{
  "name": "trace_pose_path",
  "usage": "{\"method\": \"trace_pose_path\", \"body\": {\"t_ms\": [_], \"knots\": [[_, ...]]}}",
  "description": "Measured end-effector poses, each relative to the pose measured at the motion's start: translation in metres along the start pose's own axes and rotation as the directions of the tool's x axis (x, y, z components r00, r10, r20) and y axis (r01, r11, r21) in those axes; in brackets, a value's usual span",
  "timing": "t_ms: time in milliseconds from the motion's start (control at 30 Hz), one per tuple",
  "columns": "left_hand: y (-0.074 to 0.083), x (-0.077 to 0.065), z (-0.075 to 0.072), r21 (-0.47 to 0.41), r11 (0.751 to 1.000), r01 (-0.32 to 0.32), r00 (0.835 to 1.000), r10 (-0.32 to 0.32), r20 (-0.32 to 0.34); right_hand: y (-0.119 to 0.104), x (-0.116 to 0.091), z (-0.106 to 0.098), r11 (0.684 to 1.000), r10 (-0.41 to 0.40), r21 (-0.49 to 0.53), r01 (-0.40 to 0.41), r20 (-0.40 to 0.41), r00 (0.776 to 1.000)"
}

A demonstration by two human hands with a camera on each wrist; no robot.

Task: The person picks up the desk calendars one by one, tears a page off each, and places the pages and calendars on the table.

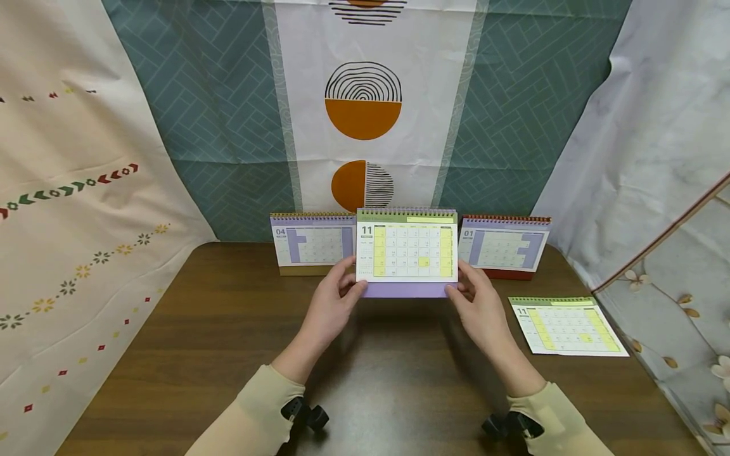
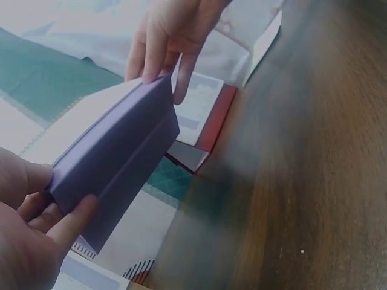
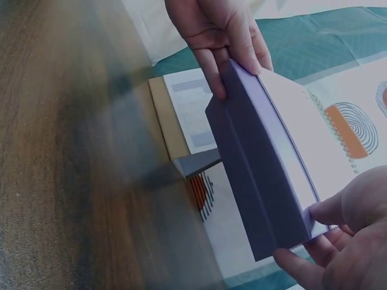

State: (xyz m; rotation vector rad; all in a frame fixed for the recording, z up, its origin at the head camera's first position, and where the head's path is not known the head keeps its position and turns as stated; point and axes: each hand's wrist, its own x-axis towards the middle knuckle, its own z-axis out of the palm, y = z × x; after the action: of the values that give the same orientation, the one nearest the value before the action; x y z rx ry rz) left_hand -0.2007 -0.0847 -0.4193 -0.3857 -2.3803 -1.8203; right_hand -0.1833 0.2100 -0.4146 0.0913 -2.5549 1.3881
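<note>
A purple desk calendar (image 1: pixel 407 253) with a green-headed page marked 11 is held up off the table between both hands. My left hand (image 1: pixel 332 296) grips its lower left corner, thumb on the front. At the lower right corner, my right hand (image 1: pixel 478 303) pinches it the same way. Both wrist views show the purple base (image 2: pixel 121 151) from below, with fingers curled round its ends. Behind it on the left stands a tan-based calendar (image 1: pixel 313 244) showing 04. A red-based calendar (image 1: pixel 504 247) showing 01 stands behind on the right.
A loose green-headed calendar page block (image 1: pixel 570 326), also marked 11, lies flat at the right of the brown wooden table (image 1: pixel 228 354). Patterned cloth (image 1: pixel 228 114) hangs behind the table, with pale cloths at both sides.
</note>
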Motion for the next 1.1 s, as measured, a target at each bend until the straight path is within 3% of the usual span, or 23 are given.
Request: {"method": "trace_pose_path", "body": {"t_ms": [333, 833, 1100], "knots": [[0.004, -0.001, -0.001, -0.07, 0.998, -0.006, 0.999, 0.008, 0.033, -0.005, 0.0, -0.003, 1.0, -0.021, 0.014, 0.021, -0.024, 0.999], [0.013, -0.006, 0.002, -0.116, 0.993, -0.01, 1.0, 0.011, 0.006, -0.005, 0.0, 0.002, 0.994, -0.103, -0.043, 0.099, -0.074, 0.992], [0.014, -0.005, 0.004, -0.213, 0.977, 0.025, 0.999, -0.029, -0.018, -0.006, 0.004, 0.004, 0.995, -0.093, 0.02, 0.095, -0.058, 0.994]]}}
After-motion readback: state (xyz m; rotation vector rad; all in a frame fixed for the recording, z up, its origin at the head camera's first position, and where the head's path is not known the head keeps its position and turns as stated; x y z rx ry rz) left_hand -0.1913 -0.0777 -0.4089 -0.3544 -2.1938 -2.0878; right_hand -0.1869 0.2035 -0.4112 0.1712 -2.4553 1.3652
